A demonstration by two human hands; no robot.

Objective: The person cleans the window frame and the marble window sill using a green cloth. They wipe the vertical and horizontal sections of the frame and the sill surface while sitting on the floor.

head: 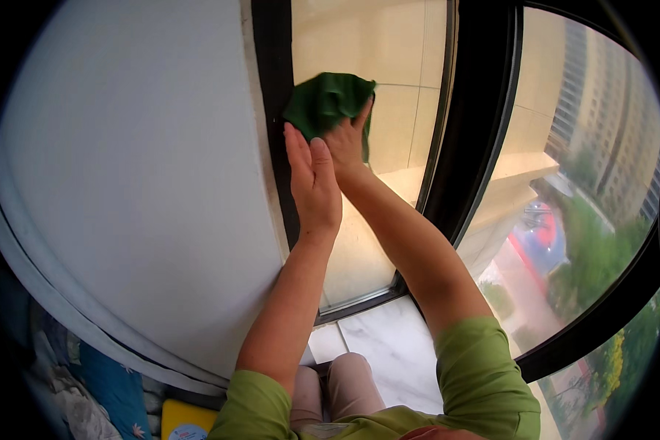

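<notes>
A dark green cloth [330,102] lies spread against the upper part of a narrow window pane [399,121]. My right hand [349,143] presses it to the glass, its fingers partly over the cloth's lower right edge. Beside it, my left hand [314,184] is raised with straight fingers and holds nothing. Its fingertips are near the black window frame [279,115] and just below the cloth's lower left corner. The cloth is slightly blurred, and part of the right hand is hidden behind the left thumb.
A white wall [143,165] stands left of the frame. A thick black mullion [473,110] and a larger window [533,137] are at right. Below lies a marble sill [390,346]. At lower left are blue fabric [110,390] and a yellow object [184,415].
</notes>
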